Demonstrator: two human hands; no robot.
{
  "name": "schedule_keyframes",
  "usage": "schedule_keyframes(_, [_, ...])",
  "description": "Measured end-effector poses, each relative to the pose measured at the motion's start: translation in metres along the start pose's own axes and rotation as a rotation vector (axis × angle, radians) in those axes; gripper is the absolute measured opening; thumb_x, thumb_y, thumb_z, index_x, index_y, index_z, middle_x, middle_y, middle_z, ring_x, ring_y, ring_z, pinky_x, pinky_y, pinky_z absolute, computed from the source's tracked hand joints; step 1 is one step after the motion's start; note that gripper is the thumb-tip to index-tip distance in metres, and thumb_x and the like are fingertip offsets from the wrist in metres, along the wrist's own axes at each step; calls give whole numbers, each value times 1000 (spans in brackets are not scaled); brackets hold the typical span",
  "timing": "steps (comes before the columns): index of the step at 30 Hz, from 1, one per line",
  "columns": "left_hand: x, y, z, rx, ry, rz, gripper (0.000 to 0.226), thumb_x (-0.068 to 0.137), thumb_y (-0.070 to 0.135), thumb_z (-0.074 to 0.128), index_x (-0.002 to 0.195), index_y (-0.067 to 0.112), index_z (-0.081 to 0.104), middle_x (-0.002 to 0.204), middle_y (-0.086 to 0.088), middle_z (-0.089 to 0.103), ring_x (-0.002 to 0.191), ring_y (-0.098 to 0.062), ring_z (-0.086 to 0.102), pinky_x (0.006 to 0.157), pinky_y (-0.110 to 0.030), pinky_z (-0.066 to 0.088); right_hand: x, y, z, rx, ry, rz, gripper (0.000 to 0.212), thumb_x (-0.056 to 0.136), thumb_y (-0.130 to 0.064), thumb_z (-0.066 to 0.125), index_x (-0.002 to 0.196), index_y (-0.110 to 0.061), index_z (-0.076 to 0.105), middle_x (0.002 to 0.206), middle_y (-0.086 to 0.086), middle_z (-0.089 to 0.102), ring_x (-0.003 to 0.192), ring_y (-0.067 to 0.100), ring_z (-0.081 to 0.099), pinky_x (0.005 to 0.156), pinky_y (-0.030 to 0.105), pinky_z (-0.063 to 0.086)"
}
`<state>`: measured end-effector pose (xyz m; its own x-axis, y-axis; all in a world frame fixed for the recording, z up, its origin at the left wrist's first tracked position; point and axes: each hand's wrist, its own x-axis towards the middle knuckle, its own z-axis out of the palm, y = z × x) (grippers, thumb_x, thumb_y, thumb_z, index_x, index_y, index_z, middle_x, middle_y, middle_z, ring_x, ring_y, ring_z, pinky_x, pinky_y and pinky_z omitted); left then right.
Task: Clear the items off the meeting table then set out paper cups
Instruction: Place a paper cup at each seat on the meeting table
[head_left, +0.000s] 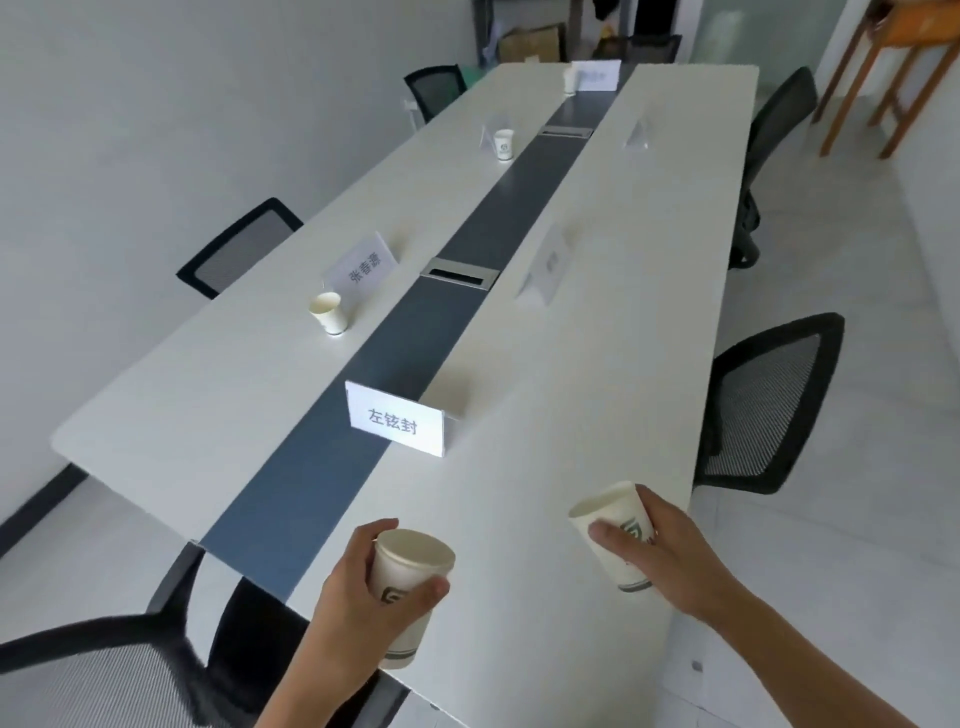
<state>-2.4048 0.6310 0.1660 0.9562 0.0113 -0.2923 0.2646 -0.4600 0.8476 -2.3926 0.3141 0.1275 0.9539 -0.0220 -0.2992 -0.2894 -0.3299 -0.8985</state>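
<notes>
While the left hand (363, 587) clasps one paper cup (408, 587) at 6 o'clock, the right hand (660, 551) clasps another cup (615, 535) at 5. Likely light, thin-walled, crushable: grip mid-wall, gently.

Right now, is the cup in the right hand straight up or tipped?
Tipped. The cup in the right hand leans, its open mouth pointing up and left.

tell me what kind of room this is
Most likely an office meeting room: a long white conference table with name placards at the seats, mesh office chairs around it, and paper cups set out.
</notes>
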Motion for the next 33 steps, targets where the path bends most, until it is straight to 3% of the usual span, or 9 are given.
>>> schedule_keyframes(3, [29, -6, -10, -9, 6, -43, 68, 67, 33, 87, 123, 35, 49, 104, 4, 69, 89, -9, 68, 72, -20, 52, 60, -6, 25, -2, 22, 34, 51, 55, -78, 68, 87, -38, 62, 80, -11, 71, 67, 4, 67, 68, 34, 55])
schedule_keyframes(6, [62, -12, -18, -25, 10, -76, 67, 67, 33, 87, 121, 37, 48, 103, 4, 69, 88, -9, 69, 71, -20, 53, 121, -10, 52, -26, 29, 68, 46, 55, -67, 75, 90, -41, 60, 84, -17, 71, 75, 2, 67, 72, 34, 56])
schedule_keyframes(9, [94, -23, -23, -44, -9, -116, 65, 67, 34, 87, 119, 40, 47, 102, 6, 69, 87, -6, 68, 72, -22, 53, 181, -11, 77, -73, 10, 56, 61, 54, -51, 83, 107, -36, 57, 96, -14, 68, 92, 10, 65, 78, 30, 52])
schedule_keyframes(13, [123, -36, -31, -33, -34, -172, 62, 66, 39, 86, 112, 46, 46, 100, 7, 69, 86, -2, 67, 69, -17, 52, 249, -3, 107, -141, 56, 41, 71, 61, -31, 86, 122, -26, 48, 106, -7, 62, 95, 18, 58, 75, 27, 43])
schedule_keyframes(17, [137, -51, -41, -33, -21, -244, 76, 51, 56, 80, 118, 42, 47, 102, 5, 69, 88, -5, 68, 74, -22, 54, 276, 16, 128, -208, 73, 80, 72, 62, -29, 84, 122, -30, 43, 105, -6, 60, 96, 22, 58, 77, 32, 47])
schedule_keyframes(21, [151, -59, -38, -34, -25, -268, 81, 49, 60, 78, 120, 40, 46, 102, 5, 69, 89, -8, 68, 78, -26, 56, 282, 24, 131, -230, 76, 97, 73, 59, -35, 82, 118, -38, 39, 104, -9, 60, 95, 22, 60, 74, 33, 49])
schedule_keyframes(27, [168, -36, -14, -24, -111, -207, 80, 50, 60, 80, 119, 45, 43, 104, 12, 66, 91, -2, 65, 73, -21, 54, 267, 16, 117, -304, -26, 106, 103, 65, -31, 85, 149, -27, 24, 136, -1, 50, 123, 16, 50, 97, 35, 44])
schedule_keyframes(30, [170, -15, -2, 4, -155, -134, 73, 49, 57, 82, 112, 40, 48, 99, 16, 67, 89, -1, 65, 71, -21, 55, 237, 7, 93, -324, 40, 48, 75, 75, -32, 79, 140, -22, 43, 131, -4, 55, 117, 13, 56, 94, 31, 45])
schedule_keyframes(33, [164, 9, 14, 49, -246, -42, 71, 51, 53, 84, 111, 41, 49, 100, 25, 63, 91, 0, 63, 68, -19, 55, 192, -6, 64, -172, 92, 60, 25, 77, -29, 76, 100, -26, 68, 92, -12, 72, 87, 4, 66, 78, 24, 49])
